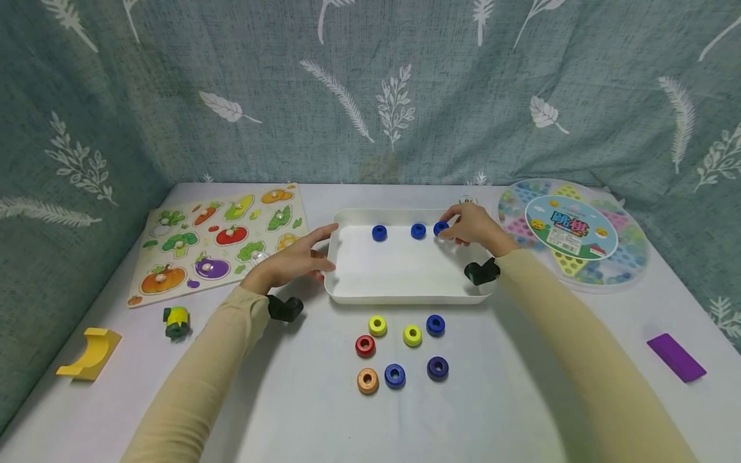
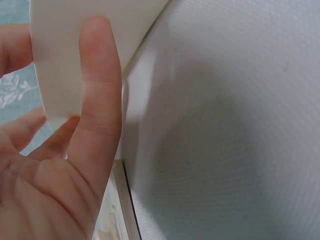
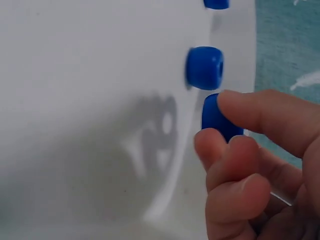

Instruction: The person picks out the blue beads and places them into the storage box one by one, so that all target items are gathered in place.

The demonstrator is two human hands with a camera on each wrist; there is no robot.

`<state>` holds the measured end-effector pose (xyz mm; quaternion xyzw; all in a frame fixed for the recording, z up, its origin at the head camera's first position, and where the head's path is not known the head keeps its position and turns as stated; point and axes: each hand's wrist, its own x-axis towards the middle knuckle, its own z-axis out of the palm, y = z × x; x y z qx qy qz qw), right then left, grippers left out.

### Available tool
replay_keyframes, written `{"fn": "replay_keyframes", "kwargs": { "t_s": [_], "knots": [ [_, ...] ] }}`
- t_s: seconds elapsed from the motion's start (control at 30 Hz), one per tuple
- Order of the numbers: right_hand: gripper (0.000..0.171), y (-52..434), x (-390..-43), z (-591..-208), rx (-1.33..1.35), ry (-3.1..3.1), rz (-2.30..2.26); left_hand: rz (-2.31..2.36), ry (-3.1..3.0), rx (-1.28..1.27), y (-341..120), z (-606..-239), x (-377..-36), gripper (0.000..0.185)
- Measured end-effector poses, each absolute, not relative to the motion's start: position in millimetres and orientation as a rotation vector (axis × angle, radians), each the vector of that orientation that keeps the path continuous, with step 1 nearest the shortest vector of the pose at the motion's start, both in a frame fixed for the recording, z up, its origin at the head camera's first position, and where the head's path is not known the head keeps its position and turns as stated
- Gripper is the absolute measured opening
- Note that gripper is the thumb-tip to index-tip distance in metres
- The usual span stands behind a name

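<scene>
A white tray (image 1: 405,296) sits mid-table with three blue rings in a row along its far wall. My right hand (image 1: 450,231) pinches the rightmost blue ring (image 1: 441,227), which the right wrist view shows between thumb and fingers (image 3: 216,116). The middle blue ring (image 1: 418,231) (image 3: 205,67) and the left blue ring (image 1: 379,233) stand free. My left hand (image 1: 315,252) lies with straight fingers against the tray's left wall (image 2: 55,50). Several loose rings lie in front of the tray: yellow (image 1: 377,325), yellow (image 1: 412,335), blue (image 1: 435,325), red (image 1: 365,346), orange (image 1: 367,381), blue (image 1: 395,375), purple (image 1: 437,368).
A vegetable peg puzzle (image 1: 220,238) lies at the left, a round marble-game box (image 1: 573,231) at the right. A yellow arch block (image 1: 89,352), a corn piece (image 1: 176,321) and a purple block (image 1: 675,357) lie near the table's sides. A leaf-print curtain hangs behind.
</scene>
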<state>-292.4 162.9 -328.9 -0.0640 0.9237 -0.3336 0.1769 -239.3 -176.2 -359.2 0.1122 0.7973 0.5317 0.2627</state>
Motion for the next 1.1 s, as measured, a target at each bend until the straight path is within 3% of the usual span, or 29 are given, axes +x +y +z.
{"fn": "replay_keyframes", "kwargs": {
  "t_s": [0.83,1.1],
  "knots": [
    [0.038,158.6,-301.0,-344.8,-0.075,2.618,-0.887,1.437,2.152,0.315,-176.7,-359.7,-241.1,0.083],
    [0.047,166.3,-279.5,-318.1,-0.159,2.595,-0.979,1.432,2.141,0.275,-175.4,-359.4,-240.8,0.084]
  ]
}}
